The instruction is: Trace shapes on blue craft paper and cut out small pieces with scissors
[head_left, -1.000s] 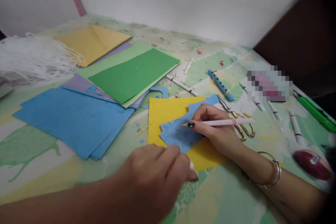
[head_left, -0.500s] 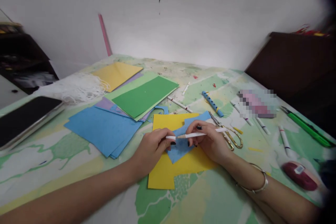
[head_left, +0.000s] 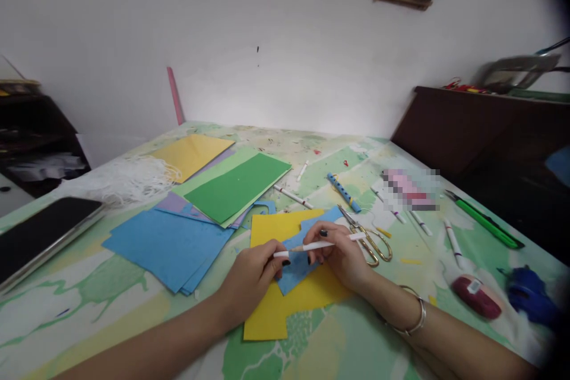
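Across the patterned tablecloth point(head_left: 351, 338), blue paper point(head_left: 289, 279) lies over notched yellow paper point(head_left: 266, 322) at six o'clock. The left hand point(head_left: 249, 273) pinches a white cap point(head_left: 281, 254); the right hand point(head_left: 345, 258) grips an uncapped pen point(head_left: 318, 244). Cutting looks partly done; whether marking remains, I cannot tell.

A single head-worn camera looks forward and down from above the near side of the surface point(head_left: 120, 291); the left hand point(head_left: 252, 273) and right hand point(head_left: 345, 258) appear close, low in mid-frame; beyond them the view reaches both far corners and the far edge, against a white wall point(head_left: 289, 89).
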`<state>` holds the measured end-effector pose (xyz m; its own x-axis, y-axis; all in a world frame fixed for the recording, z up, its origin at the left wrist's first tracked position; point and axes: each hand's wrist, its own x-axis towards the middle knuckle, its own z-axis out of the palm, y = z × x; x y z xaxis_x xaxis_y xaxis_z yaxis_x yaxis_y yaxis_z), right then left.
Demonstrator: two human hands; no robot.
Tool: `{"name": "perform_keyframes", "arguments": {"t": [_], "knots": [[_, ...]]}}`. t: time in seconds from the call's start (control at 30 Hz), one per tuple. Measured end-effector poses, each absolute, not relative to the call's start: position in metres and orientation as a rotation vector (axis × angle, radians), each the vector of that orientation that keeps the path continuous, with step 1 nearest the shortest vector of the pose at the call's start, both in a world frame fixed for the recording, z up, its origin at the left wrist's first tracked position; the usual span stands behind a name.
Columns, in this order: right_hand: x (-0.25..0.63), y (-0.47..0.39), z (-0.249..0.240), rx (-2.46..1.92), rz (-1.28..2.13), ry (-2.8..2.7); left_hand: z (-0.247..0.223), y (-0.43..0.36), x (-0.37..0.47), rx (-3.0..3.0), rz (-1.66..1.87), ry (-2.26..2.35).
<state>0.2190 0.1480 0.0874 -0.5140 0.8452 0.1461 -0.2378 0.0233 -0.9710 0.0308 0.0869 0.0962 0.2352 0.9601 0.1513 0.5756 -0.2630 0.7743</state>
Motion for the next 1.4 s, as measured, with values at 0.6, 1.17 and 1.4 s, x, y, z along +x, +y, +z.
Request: {"name": "perform_keyframes", "arguments": {"t": [0.6, 1.17, 1.4], "knots": [[0.22, 0.138, 0.092, -0.651, 1.616, -1.477, 0.095, 0.086, 0.031, 1.943, 0.802, 1.412], [0.214, 0.112, 0.106, -0.743, 1.475, -1.85, 0.087, 0.082, 0.03, 2.166, 0.813, 1.231], [0.206, 0.098, 0.105, -0.666, 1.435, -1.779, 0.086, 0.071, 0.031, 2.633, 1.116, 1.234]]}}
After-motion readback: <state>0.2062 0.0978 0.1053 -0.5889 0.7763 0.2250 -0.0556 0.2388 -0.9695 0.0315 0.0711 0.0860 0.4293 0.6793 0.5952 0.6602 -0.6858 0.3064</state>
